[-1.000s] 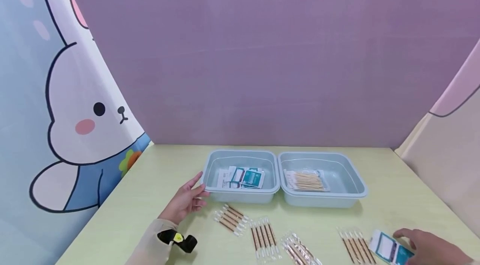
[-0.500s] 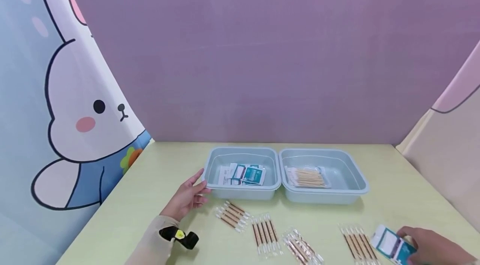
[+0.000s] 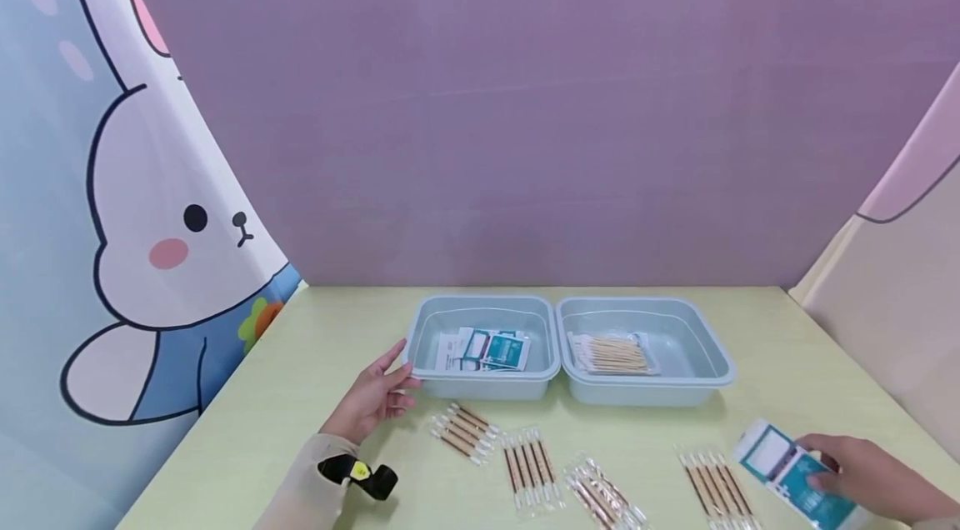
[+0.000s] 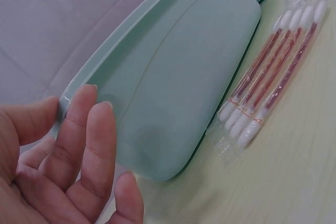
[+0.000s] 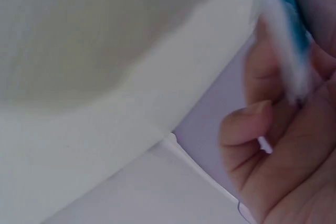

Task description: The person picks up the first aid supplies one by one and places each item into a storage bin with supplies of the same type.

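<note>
Right hand pinched teal-and-white packet above smooth, pale table, thumb on printed face; packet's slim edge blurred in right wrist view, its covering perhaps filmy. Left hand stayed loosely open, fingertips touching rim of rounded, pale-blue plastic left tub. Four glossy clear sachets lay before tubs, brown-stemmed cotton tips inside; two nearest cut off below. Right tub held pale wooden swabs.
</note>
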Demonstrator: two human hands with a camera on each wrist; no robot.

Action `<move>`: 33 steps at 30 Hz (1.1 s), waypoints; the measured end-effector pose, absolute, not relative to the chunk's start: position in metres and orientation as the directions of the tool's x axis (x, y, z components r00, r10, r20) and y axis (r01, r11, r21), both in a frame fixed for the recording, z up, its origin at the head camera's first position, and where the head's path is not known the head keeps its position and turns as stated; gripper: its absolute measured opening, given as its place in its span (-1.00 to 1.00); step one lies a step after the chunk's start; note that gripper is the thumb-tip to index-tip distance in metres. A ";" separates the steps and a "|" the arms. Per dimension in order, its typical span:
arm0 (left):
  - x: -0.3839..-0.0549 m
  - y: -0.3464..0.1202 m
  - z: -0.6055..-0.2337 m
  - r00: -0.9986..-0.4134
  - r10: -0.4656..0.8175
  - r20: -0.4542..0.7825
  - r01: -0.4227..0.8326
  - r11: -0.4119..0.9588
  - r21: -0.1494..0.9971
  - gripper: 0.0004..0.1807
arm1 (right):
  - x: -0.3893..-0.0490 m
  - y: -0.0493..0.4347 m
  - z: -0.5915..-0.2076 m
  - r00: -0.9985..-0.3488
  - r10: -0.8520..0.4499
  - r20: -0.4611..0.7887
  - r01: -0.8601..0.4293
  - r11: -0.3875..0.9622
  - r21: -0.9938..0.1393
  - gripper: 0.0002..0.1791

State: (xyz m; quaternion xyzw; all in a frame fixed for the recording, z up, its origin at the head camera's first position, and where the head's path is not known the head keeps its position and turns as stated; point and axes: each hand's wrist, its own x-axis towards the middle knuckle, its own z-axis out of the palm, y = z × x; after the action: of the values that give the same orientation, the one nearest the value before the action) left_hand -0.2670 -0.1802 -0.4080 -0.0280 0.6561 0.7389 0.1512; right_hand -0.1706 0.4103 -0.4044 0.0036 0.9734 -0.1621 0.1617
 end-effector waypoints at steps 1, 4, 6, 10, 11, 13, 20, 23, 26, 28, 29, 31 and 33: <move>-0.267 -0.180 -0.408 -0.953 0.188 -0.239 -0.260 -0.095 0.961 -0.34 | -0.172 0.409 -0.401 -0.959 -0.059 -0.278 0.037 0.945 -0.326 -0.53; -0.267 -0.181 -0.408 -0.953 0.188 -0.239 -0.260 -0.098 0.961 -0.34 | -0.173 0.404 -0.390 -0.979 -0.116 -0.170 -0.042 0.920 -0.390 -0.53; -0.267 -0.181 -0.408 -0.953 0.188 -0.238 -0.259 -0.100 0.961 -0.34 | -0.174 0.401 -0.384 -0.981 -0.151 -0.122 -0.084 0.896 -0.435 -0.53; -0.268 -0.180 -0.408 -0.952 0.189 -0.240 -0.262 -0.098 0.960 -0.33 | -0.175 0.392 -0.376 -0.986 -0.156 -0.061 -0.109 0.875 -0.473 -0.54; -0.268 -0.180 -0.408 -0.952 0.190 -0.241 -0.262 -0.097 0.960 -0.33 | -0.176 0.391 -0.375 -0.987 -0.155 -0.049 -0.115 0.876 -0.469 -0.55; -0.268 -0.180 -0.408 -0.951 0.190 -0.245 -0.266 -0.096 0.959 -0.33 | -0.177 0.388 -0.374 -0.989 -0.142 -0.034 -0.110 0.878 -0.466 -0.56; -0.269 -0.180 -0.409 -0.951 0.189 -0.247 -0.268 -0.099 0.958 -0.34 | -0.178 0.386 -0.374 -0.981 -0.193 -0.014 -0.155 0.827 -0.541 -0.60; -0.269 -0.180 -0.410 -0.951 0.187 -0.248 -0.269 -0.100 0.958 -0.34 | -0.177 0.385 -0.375 -0.975 -0.223 0.007 -0.190 0.813 -0.551 -0.62; -0.270 -0.180 -0.411 -0.951 0.185 -0.247 -0.268 -0.100 0.958 -0.33 | -0.177 0.382 -0.375 -0.978 -0.210 0.005 -0.178 0.819 -0.546 -0.64; -0.270 -0.180 -0.411 -0.951 0.186 -0.246 -0.267 -0.099 0.959 -0.33 | -0.178 0.379 -0.374 -0.981 -0.196 0.002 -0.166 0.826 -0.539 -0.65; -0.270 -0.180 -0.411 -0.952 0.186 -0.244 -0.265 -0.098 0.959 -0.33 | -0.178 0.378 -0.374 -0.982 -0.188 0.003 -0.161 0.830 -0.534 -0.66; -0.270 -0.180 -0.410 -0.952 0.187 -0.243 -0.264 -0.096 0.960 -0.34 | -0.178 0.375 -0.374 -0.983 -0.180 0.019 -0.163 0.834 -0.528 -0.67; -0.270 -0.180 -0.410 -0.952 0.186 -0.243 -0.263 -0.093 0.960 -0.34 | -0.178 0.373 -0.374 -0.984 -0.177 0.035 -0.169 0.835 -0.524 -0.68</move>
State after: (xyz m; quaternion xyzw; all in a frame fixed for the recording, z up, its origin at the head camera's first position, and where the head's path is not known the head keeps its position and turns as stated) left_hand -0.2701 -0.1799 -0.4103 -0.0293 0.6560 0.7387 0.1521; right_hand -0.1780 0.3726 -0.3742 -0.0904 0.9578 -0.2728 0.0074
